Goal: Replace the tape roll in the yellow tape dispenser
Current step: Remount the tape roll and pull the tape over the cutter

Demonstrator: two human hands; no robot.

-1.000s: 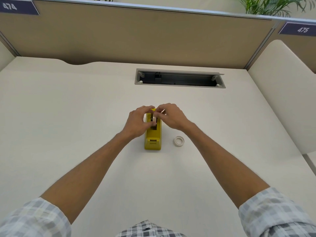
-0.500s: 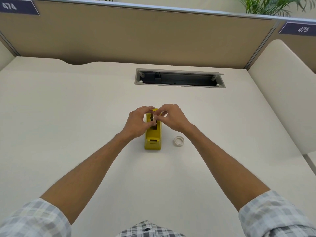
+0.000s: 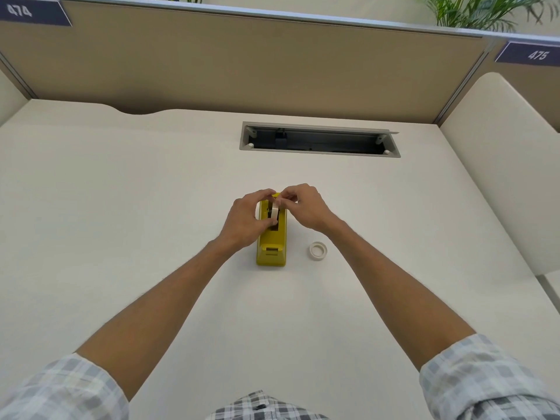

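The yellow tape dispenser stands lengthwise in the middle of the desk, cutter end toward me. A white tape roll stands on edge in its slot at the far end. My left hand wraps the dispenser's left side, thumb and fingers at the roll. My right hand comes from the right and pinches the top of that same roll with its fingertips. A second small white tape roll lies flat on the desk just right of the dispenser.
A cream desk stretches all around. An open cable slot sits in the desk behind the dispenser. A tan partition closes the back, and a cream side panel rises at the right.
Both hands stayed at the far end of the dispenser. The fingers shifted slightly and the white roll now shows more clearly between them in the slot.
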